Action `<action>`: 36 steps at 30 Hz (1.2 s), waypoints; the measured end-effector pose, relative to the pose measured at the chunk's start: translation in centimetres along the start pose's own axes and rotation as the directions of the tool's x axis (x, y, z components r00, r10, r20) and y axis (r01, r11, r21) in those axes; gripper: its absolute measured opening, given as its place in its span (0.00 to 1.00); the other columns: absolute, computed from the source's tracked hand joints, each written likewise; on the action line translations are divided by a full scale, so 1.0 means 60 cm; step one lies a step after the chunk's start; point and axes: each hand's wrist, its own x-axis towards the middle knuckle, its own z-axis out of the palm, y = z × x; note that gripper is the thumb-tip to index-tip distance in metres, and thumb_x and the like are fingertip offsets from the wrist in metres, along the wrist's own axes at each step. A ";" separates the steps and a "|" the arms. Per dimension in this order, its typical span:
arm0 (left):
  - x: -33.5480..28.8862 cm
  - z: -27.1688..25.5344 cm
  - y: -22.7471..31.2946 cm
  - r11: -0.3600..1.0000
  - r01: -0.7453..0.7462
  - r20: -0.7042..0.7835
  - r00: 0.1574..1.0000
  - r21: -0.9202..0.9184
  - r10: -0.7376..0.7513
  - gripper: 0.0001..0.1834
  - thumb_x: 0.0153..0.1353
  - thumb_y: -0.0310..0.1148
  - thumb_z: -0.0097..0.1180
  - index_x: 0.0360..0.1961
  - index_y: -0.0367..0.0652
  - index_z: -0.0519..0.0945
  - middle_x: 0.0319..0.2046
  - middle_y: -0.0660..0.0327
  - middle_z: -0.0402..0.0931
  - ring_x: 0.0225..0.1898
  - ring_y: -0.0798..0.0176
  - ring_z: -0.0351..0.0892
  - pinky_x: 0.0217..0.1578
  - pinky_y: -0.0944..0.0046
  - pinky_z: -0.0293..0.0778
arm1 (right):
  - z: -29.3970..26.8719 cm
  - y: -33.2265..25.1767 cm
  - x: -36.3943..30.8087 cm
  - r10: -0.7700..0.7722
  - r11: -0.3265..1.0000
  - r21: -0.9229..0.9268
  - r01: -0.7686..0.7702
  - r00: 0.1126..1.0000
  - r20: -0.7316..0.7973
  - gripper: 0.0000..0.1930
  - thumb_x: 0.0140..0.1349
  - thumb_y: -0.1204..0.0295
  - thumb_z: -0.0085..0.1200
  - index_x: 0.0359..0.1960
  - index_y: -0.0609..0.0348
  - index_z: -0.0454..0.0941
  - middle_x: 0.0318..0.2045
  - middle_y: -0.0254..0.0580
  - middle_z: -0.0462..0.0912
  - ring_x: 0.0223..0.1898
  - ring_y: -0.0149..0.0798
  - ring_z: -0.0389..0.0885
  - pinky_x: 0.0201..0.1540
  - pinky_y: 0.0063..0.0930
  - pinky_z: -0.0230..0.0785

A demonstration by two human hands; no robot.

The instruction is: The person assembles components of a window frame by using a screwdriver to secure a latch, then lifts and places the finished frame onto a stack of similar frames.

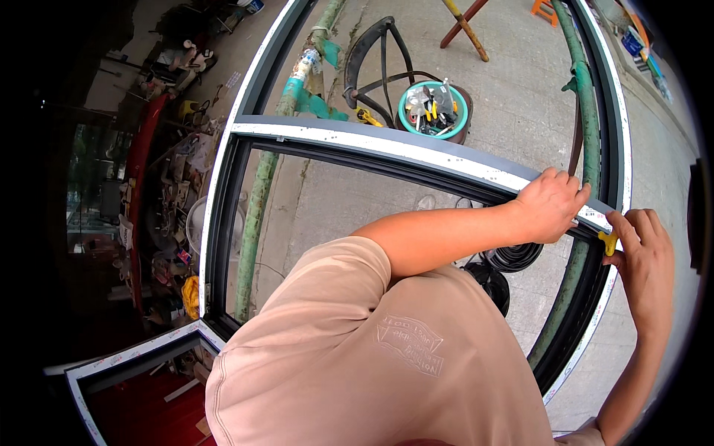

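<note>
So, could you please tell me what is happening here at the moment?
A person is working on a white-edged window or door frame lying over green pipes. Their left hand is on the crossbar, near its right end. Their right hand pinches a small yellow piece at the joint there. A teal basin of tools sits beyond the crossbar.

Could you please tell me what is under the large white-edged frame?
Under the frame, two green poles, grey paving and a black coil show. Whatever lies behind the person's shirt and left arm is covered.
</note>
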 end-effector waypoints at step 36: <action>0.023 -0.004 0.002 0.998 -0.033 0.146 0.988 -0.058 0.041 0.33 0.64 0.39 0.60 0.68 0.37 0.71 0.40 0.53 0.79 0.44 0.49 0.81 0.46 0.51 0.74 | 0.023 -0.004 0.011 0.339 0.823 0.423 -0.378 0.926 0.167 0.16 0.65 0.58 0.62 0.35 0.61 0.88 0.16 0.48 0.80 0.21 0.53 0.81 0.29 0.44 0.73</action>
